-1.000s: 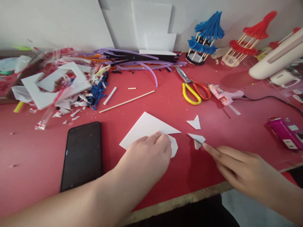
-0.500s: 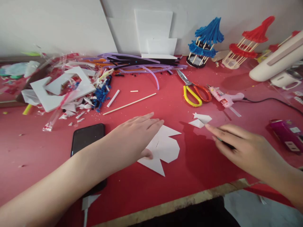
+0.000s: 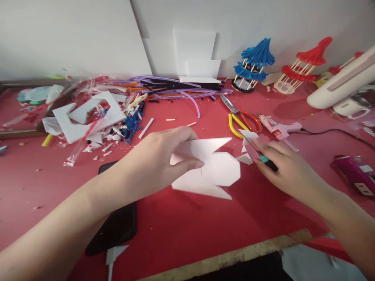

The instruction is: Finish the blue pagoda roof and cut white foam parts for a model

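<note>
A white cut-out sheet [image 3: 224, 168] with pointed corners and an angular tab is gripped at its left side by my left hand [image 3: 172, 156], thumb on top. The sheet is lifted off the red table, and a short slit shows near my thumb. In my right hand [image 3: 288, 164] is a craft knife [image 3: 267, 160] with a teal and black handle, its thin blade pointing up and left. Small white offcuts [image 3: 245, 158] lie near the blade. Beyond them are scissors [image 3: 234, 123] with yellow and red handles.
A pink glue gun [image 3: 278, 127] lies right of the scissors. Blue [image 3: 253, 64] and red [image 3: 301, 70] pavilion models stand behind. Scraps [image 3: 96, 117] and pipe cleaners [image 3: 175, 88] fill the back left. A phone [image 3: 117, 228] lies under my left forearm, and a purple box [image 3: 354, 175] at the right.
My left hand has gone from lying over the sheet to gripping it, raising and turning it. My right hand has moved slightly with the knife, among the offcuts. The view has shifted.
</note>
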A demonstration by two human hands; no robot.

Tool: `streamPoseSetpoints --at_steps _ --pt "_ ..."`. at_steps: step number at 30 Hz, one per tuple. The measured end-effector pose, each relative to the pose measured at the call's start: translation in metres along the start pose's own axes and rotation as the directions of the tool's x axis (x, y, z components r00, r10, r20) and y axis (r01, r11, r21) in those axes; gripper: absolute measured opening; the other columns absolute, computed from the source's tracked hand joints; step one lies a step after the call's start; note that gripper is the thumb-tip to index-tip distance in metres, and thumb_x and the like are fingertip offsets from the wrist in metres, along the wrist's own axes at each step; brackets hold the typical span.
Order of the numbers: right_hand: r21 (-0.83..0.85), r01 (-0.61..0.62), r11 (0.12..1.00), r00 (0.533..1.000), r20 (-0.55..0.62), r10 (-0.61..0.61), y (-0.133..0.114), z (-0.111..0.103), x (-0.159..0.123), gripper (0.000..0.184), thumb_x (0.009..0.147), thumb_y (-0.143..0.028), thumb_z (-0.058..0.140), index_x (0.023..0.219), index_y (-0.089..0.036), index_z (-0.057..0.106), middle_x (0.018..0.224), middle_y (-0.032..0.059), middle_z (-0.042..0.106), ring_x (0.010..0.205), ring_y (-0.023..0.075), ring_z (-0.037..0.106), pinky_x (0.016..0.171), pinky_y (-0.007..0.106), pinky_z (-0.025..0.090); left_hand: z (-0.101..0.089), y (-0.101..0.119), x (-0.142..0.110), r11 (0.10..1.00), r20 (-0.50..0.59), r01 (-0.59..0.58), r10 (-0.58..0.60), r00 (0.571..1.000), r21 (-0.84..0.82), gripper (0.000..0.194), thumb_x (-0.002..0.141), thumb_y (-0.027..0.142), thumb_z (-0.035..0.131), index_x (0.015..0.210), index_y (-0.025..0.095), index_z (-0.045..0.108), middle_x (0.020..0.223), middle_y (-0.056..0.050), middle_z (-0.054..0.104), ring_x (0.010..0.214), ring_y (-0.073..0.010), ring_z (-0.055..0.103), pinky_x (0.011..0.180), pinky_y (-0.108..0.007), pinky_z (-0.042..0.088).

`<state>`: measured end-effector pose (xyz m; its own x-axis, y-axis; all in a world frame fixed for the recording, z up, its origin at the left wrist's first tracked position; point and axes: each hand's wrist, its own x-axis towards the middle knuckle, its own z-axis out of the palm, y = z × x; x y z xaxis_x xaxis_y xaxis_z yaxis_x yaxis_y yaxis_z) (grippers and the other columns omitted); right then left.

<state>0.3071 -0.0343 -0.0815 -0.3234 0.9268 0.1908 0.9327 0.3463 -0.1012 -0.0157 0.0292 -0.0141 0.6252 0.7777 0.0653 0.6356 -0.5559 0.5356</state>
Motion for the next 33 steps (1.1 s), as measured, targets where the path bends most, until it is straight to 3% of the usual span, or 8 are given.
streamPoseSetpoints --at_steps 3,5,10,16,24,27,30,33 --pt "0.006 -0.038 0.999 0.999 0.012 0.038 -0.002 0.001 0.006 0.05 0.094 -0.023 0.047 0.143 -0.013 0.048 0.111 0.0132 0.065 0.094 0.0257 0.065 0.072 0.034 0.052 -0.005 0.008 -0.002 0.983 -0.157 -0.183 0.184 0.97 0.022 0.002 0.09 0.021 0.059 0.091 0.022 0.057 0.087 0.004 0.068 0.079 -0.0126 0.066 0.072 -0.024 0.05" --pt "0.011 -0.049 0.999 0.999 0.024 0.049 -0.005 0.001 0.009 0.051 0.093 -0.023 0.047 0.143 -0.012 0.049 0.106 0.0123 0.065 0.088 0.0245 0.065 0.067 0.033 0.051 -0.005 0.008 -0.003 0.954 -0.219 -0.292 0.301 0.928 0.073 0.014 0.091 0.01 0.052 0.088 0.022 0.055 0.091 0.002 0.069 0.09 -0.0127 0.066 0.088 -0.029 0.052" --pt "0.007 -0.054 0.999 0.991 0.125 0.053 -0.012 0.001 0.011 0.055 0.089 -0.021 0.046 0.144 -0.015 0.048 0.101 0.0102 0.062 0.081 0.0237 0.064 0.058 0.032 0.05 -0.001 -0.005 0.0 0.781 -0.311 -0.579 0.624 0.717 0.234 0.021 0.086 0.002 0.061 0.084 0.022 0.055 0.1 -0.001 0.073 0.104 -0.0174 0.066 0.115 -0.052 0.037" --pt "0.03 -0.076 0.997 0.975 0.211 0.068 -0.016 0.001 0.011 0.06 0.085 -0.017 0.046 0.145 -0.021 0.044 0.101 0.0079 0.06 0.085 0.0236 0.064 0.061 0.032 0.051 -0.006 -0.01 -0.004 0.731 -0.271 -0.624 0.682 0.679 0.277 0.019 0.088 0.002 0.06 0.084 0.02 0.056 0.109 -0.003 0.074 0.114 -0.0198 0.063 0.12 -0.053 0.032" --pt "0.322 -0.127 0.938 0.96 -0.199 0.198 -0.02 -0.023 0.02 0.019 0.091 -0.018 0.047 0.106 -0.02 0.058 0.091 0.006 0.064 0.077 0.02 0.064 0.066 0.032 0.049 -0.011 -0.005 -0.007 0.668 -0.268 -0.654 0.743 0.613 0.356 0.019 0.09 0.003 0.052 0.082 0.019 0.057 0.111 -0.011 0.074 0.118 -0.0237 0.063 0.118 -0.055 0.033" --pt "0.333 -0.084 0.939 0.943 -0.279 0.183 -0.03 -0.045 0.021 0.016 0.092 -0.016 0.048 0.104 -0.023 0.057 0.084 0.0017 0.064 0.064 0.0151 0.059 0.059 0.028 0.045 -0.005 -0.008 -0.003 0.73 -0.327 -0.581 0.682 0.654 0.361 0.02 0.084 0.001 0.06 0.085 0.02 0.054 0.106 -0.007 0.074 0.108 -0.0229 0.066 0.115 -0.053 0.036" --pt "0.319 0.082 0.944 0.954 -0.298 0.018 -0.049 -0.062 0.022 0.012 0.089 -0.017 0.057 0.099 -0.024 0.057 0.08 -0.0001 0.061 0.062 0.0132 0.056 0.059 0.027 0.045 0.0 -0.009 0.0 0.841 -0.319 -0.476 0.539 0.78 0.258 0.017 0.085 0.007 0.061 0.093 0.021 0.054 0.095 -0.004 0.072 0.091 -0.0196 0.068 0.101 -0.045 0.047" --pt "0.374 0.194 0.907 0.967 -0.228 -0.113 -0.064 -0.066 0.027 0.036 0.079 -0.034 0.076 0.109 -0.023 0.059 0.101 0.0043 0.065 0.083 0.0174 0.063 0.073 0.029 0.05 0.002 -0.006 -0.001 0.917 -0.196 -0.385 0.399 0.896 0.106 0.009 0.091 0.015 0.057 0.099 0.02 0.057 0.09 -0.002 0.068 0.083 -0.0163 0.065 0.077 -0.03 0.051"
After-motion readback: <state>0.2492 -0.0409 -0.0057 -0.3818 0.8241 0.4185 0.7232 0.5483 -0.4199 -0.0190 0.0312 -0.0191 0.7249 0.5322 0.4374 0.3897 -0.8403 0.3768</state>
